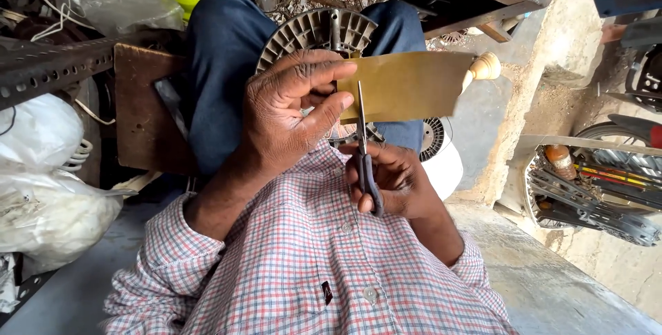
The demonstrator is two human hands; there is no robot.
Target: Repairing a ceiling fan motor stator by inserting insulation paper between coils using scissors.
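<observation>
Right over our lap, we've got a yellowish-brown sheet (407, 86) held up flat, roughly level, just in front of our chest. Our left hand (293, 111) is pinching its near-left end, thumb on one face and fingers curled over the other. Our right hand (393, 183) is closed around the dark handles of a pair of scissors (363, 149), and the blades point up and away from us, meeting the sheet's lower edge close to the left thumb. Can't really tell how far the blades are apart.

Behind the sheet, a round grey finned metal part (314, 31) sits on our knees, blue trousers either side of it. A small cream wooden knob (485, 67) pokes out past the sheet's far right end. Off to our left there's a brown board (141, 111), a perforated metal angle bar (52, 66) and some white plastic bags (41, 176).
</observation>
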